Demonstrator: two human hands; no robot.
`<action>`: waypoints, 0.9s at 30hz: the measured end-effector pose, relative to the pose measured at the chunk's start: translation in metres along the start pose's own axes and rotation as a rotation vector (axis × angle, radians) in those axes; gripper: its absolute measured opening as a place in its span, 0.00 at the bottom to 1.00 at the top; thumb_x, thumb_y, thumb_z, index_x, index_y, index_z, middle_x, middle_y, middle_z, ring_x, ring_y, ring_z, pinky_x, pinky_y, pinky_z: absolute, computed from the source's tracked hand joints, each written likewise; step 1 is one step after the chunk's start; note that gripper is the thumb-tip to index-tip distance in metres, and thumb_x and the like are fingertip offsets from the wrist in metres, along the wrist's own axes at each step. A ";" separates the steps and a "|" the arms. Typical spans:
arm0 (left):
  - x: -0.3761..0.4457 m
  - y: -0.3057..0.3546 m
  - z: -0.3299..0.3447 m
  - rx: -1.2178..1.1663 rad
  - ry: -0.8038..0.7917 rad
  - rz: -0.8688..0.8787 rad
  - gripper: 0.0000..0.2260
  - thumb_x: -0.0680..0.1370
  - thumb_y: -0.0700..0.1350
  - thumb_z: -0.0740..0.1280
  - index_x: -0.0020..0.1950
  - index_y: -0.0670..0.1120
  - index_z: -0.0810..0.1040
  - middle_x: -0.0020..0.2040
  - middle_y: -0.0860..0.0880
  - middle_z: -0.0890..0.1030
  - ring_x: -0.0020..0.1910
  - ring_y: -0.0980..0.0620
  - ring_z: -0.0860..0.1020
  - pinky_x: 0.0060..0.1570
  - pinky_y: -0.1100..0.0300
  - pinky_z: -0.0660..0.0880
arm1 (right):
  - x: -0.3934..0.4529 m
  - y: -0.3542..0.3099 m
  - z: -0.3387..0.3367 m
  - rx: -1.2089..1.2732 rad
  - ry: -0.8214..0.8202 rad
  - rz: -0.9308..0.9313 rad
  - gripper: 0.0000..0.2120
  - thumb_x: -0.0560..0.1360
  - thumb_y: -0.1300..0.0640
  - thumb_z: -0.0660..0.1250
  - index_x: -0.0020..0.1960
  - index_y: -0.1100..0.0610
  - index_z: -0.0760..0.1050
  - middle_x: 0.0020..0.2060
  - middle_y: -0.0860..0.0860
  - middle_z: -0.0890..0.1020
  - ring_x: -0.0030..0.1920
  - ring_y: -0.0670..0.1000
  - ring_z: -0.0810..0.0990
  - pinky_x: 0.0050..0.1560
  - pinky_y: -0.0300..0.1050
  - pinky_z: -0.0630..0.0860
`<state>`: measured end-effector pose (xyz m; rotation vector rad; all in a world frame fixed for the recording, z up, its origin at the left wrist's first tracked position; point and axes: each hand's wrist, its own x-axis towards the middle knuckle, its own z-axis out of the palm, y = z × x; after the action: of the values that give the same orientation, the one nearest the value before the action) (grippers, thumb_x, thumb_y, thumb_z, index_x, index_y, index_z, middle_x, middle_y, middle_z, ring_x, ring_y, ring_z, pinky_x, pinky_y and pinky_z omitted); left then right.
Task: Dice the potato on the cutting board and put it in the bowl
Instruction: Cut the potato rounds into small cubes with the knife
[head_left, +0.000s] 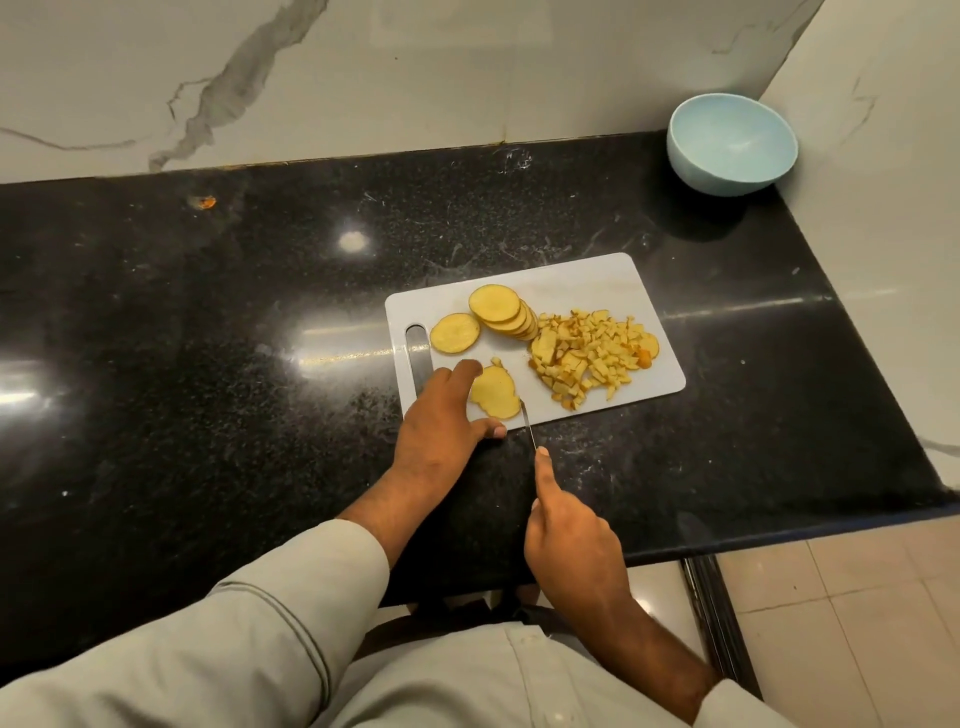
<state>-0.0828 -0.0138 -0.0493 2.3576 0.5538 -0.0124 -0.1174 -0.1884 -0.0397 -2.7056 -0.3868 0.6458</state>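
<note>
Black, speckled stone made up the counter (208, 322), backed by white marble walls with grey veins. I took the white cutting board (597, 280) as my landmark; it lay flat toward the counter's right part. Well beyond the board's far right corner, tucked into the wall corner, stood the pale blue bowl (731, 143).

On the board, a heap of diced potato (587, 358) covered its right half. Toward the board's far left part leaned a fanned row of potato slices (501, 310), and a single slice (454, 332) lay flat just beside the handle slot. At the board's near edge lay the slice being cut (495, 392).

My left hand (441, 421) rested at the board's near left corner, fingers fairly straight, fingertips touching that slice, thumb along the board's near edge. My right hand (569, 535), nearer me than the board, gripped the knife (527, 423), index finger stretched along its back, the blade set against the slice's right side.
</note>
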 end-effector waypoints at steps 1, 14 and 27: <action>0.001 0.001 -0.001 0.006 -0.021 -0.006 0.32 0.66 0.51 0.78 0.66 0.55 0.67 0.53 0.50 0.73 0.52 0.50 0.75 0.51 0.53 0.75 | -0.001 -0.002 0.001 0.001 0.002 0.002 0.28 0.82 0.52 0.51 0.78 0.46 0.42 0.39 0.45 0.72 0.38 0.45 0.76 0.39 0.42 0.75; 0.015 -0.008 -0.007 -0.083 -0.066 -0.058 0.25 0.65 0.50 0.79 0.59 0.51 0.75 0.48 0.51 0.75 0.48 0.50 0.75 0.45 0.59 0.71 | 0.006 -0.014 0.004 -0.003 0.107 0.107 0.27 0.82 0.52 0.51 0.78 0.46 0.45 0.39 0.46 0.72 0.39 0.47 0.77 0.41 0.45 0.77; 0.024 -0.013 -0.011 -0.049 -0.161 -0.044 0.13 0.66 0.50 0.78 0.36 0.49 0.74 0.38 0.50 0.78 0.40 0.51 0.78 0.40 0.55 0.75 | 0.001 -0.031 0.021 -0.008 0.110 0.109 0.29 0.82 0.52 0.52 0.78 0.46 0.43 0.41 0.46 0.74 0.40 0.48 0.78 0.41 0.45 0.77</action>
<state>-0.0676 0.0113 -0.0538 2.2716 0.5206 -0.2045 -0.1324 -0.1545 -0.0460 -2.7695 -0.2160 0.5226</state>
